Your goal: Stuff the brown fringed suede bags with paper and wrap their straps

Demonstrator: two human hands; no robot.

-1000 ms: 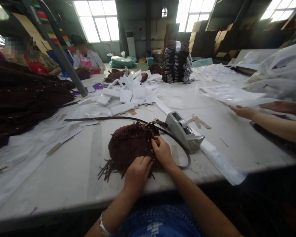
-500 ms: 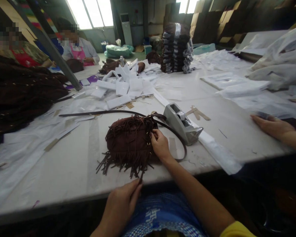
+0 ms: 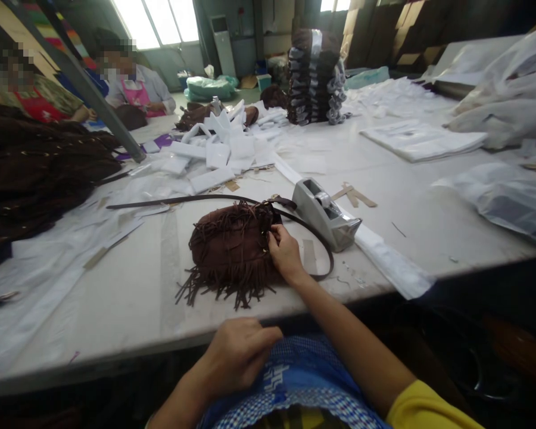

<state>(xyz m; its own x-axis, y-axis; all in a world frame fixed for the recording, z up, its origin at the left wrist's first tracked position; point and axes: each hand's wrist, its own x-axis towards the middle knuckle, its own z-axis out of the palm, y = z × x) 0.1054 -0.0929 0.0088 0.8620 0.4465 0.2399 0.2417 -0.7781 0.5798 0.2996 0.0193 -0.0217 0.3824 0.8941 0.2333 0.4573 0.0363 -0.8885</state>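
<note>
A dark brown fringed bag (image 3: 227, 244) lies on its side near the table's front edge, its fringe spread toward me. My right hand (image 3: 286, 253) pinches the bag's right end, by the gathered opening and a metal eyelet. Below the fringe, apart from the bag and over my blue apron, my left hand (image 3: 243, 351) is closed with curled fingers; anything inside it is hidden. The bag's long strap (image 3: 312, 232) loops around behind and to the right. A grey tape dispenser (image 3: 324, 214) stands right beside the strap.
White padding pieces (image 3: 227, 149) are heaped behind the bag. Brown bags are piled at left (image 3: 36, 173), below a slanting metal post (image 3: 89, 89). A bundled stack (image 3: 315, 77) stands farther back. Clear plastic (image 3: 495, 190) lies at right. Two people work across at the left.
My left hand has let go of a fringe strand and curled up nearer my body. Another person's hand at the right has gone from view. The view has shifted slightly.
</note>
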